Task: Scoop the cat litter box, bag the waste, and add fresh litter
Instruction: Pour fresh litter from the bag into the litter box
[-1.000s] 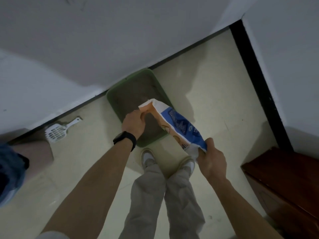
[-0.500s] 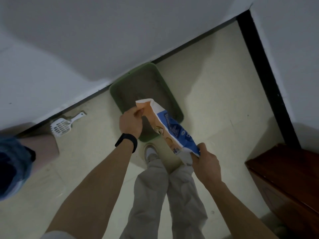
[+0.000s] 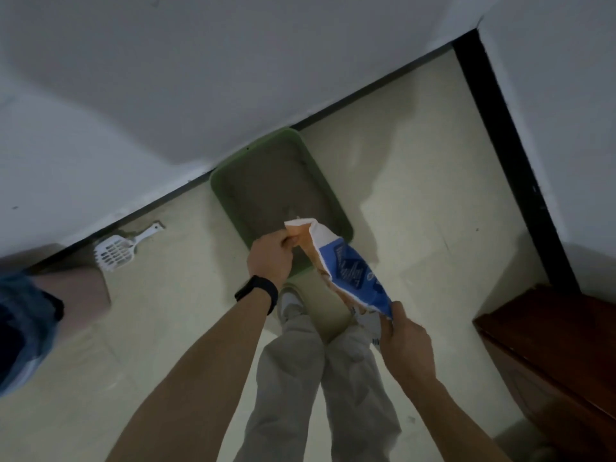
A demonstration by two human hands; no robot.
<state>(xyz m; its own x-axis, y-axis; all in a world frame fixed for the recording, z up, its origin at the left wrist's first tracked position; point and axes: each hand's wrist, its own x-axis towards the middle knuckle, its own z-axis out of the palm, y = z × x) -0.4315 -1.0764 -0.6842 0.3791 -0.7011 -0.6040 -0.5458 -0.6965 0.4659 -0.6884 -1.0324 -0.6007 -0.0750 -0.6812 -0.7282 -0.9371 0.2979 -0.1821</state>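
Refill step: my left hand [image 3: 271, 258] pinches the bag [image 3: 346, 271] mouth, right hand [image 3: 405, 341] grips its base over the box [image 3: 343, 225]; next I'd tip steeper.

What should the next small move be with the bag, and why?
Probably raise the right hand to tip the bag steeper. Its open mouth, gripped by the left hand, is over the box, but the bag only slants and no litter is seen falling.
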